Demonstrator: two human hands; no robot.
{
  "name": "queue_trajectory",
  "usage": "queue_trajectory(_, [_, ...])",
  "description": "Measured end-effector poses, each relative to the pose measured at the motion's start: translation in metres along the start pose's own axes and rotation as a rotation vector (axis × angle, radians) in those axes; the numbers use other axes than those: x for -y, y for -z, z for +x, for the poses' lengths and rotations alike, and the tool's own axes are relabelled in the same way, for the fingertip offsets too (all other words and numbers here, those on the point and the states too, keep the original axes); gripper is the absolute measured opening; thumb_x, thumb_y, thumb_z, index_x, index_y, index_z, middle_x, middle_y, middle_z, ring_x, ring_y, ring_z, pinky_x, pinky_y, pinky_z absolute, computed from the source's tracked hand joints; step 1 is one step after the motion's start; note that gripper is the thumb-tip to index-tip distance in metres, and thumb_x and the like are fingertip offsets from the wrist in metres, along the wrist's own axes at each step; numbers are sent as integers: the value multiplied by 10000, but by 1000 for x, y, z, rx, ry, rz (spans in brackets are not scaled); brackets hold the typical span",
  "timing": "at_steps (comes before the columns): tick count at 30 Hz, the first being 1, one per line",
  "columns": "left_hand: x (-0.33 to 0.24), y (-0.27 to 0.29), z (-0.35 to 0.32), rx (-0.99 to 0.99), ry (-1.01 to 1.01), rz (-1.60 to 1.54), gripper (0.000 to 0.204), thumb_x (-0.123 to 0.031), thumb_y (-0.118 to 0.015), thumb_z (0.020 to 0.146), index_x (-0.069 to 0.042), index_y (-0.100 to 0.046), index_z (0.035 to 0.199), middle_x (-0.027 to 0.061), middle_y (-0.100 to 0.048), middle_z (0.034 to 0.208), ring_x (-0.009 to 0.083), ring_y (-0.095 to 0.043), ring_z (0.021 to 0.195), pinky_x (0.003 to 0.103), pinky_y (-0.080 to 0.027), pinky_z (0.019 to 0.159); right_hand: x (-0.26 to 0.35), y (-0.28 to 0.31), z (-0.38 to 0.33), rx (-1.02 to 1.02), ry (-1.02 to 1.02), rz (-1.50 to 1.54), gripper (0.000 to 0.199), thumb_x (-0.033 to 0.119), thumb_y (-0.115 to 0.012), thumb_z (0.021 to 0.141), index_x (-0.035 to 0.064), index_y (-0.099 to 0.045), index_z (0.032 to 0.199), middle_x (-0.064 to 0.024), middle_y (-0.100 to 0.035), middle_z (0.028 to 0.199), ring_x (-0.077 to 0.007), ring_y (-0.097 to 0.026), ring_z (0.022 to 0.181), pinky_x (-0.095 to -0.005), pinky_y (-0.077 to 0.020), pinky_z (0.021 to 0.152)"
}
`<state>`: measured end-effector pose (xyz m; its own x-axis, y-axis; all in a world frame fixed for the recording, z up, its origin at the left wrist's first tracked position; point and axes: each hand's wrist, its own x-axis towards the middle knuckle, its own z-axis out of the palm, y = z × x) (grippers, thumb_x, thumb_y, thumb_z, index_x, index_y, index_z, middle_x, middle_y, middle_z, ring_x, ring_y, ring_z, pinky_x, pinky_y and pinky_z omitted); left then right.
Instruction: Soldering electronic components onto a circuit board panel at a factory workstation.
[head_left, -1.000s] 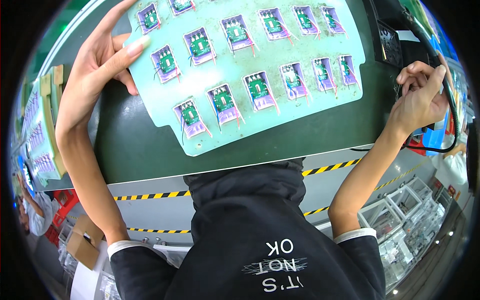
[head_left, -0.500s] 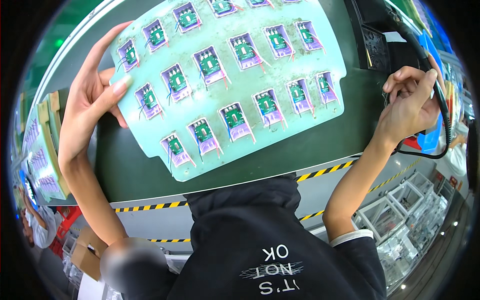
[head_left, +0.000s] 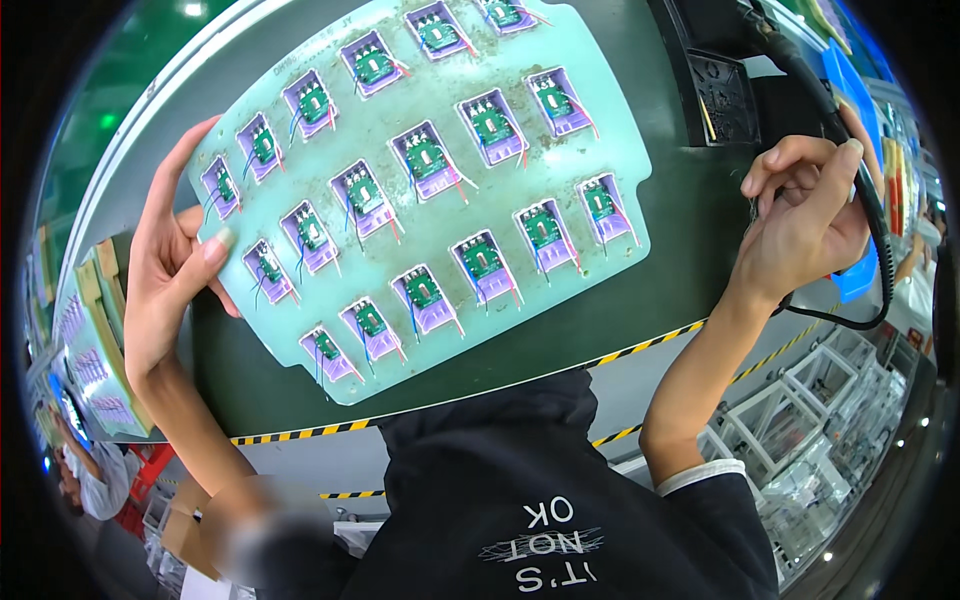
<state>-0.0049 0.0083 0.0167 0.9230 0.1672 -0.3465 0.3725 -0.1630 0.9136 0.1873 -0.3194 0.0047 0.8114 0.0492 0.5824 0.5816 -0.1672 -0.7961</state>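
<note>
The left hand (head_left: 170,275) grips the edge of a pale green flat tray of small circuit boards (head_left: 420,180) on the dark green worktop (head_left: 690,270), while the right hand (head_left: 800,225) fingers are curled around a black cable (head_left: 875,225).

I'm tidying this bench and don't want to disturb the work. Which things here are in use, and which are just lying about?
In use:
- pale green carrier tray, gripped at its edge by the left hand
- small green circuit boards seated in its purple pockets
- black cabled tool, held in the right hand

Lying about:
- stacked trays at far left
- black box behind the tray
- white racks below the bench
</note>
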Motion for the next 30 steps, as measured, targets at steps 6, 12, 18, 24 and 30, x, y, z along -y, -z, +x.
queue_trajectory(6, [0,-1,1,-15,3,-13,797,-179,-639,821,5,-175,1443,133,-658,887,112,-629,601,199,-504,433,1,1,0,-19,-5,5,276,155,-430,984,-60,-556,1102,-113,-566,561,-115,-496,382,-172,-277,332])
queue_trajectory(12, [-4,2,-2,-33,21,21,830,-196,-654,810,4,-159,1445,139,-657,938,107,-629,609,192,-501,437,9,-6,-2,-18,-58,-74,334,171,-373,1005,-93,-504,1162,-127,-555,610,-125,-475,396,-182,-298,356])
queue_trajectory(18, [4,-7,4,-105,-11,-9,853,-207,-671,797,-5,-159,1449,126,-658,946,99,-627,627,178,-494,446,6,-2,-2,-17,-44,-74,334,166,-368,1005,-99,-495,1163,-131,-551,598,-128,-473,388,-184,-301,348])
queue_trajectory(24, [-1,-3,-2,-96,27,-3,874,-220,-684,784,-9,-162,1451,101,-658,892,93,-619,611,174,-489,453,7,-3,-1,-16,-43,-40,336,167,-366,1006,-107,-483,1160,-131,-547,588,-127,-472,382,-186,-304,346])
queue_trajectory(30, [3,-4,1,-128,24,12,900,-240,-701,768,-6,-164,1450,89,-653,854,86,-608,592,164,-472,449,5,0,1,-21,-47,-58,346,178,-359,1010,-113,-478,1156,-131,-543,583,-125,-468,379,-184,-302,344])
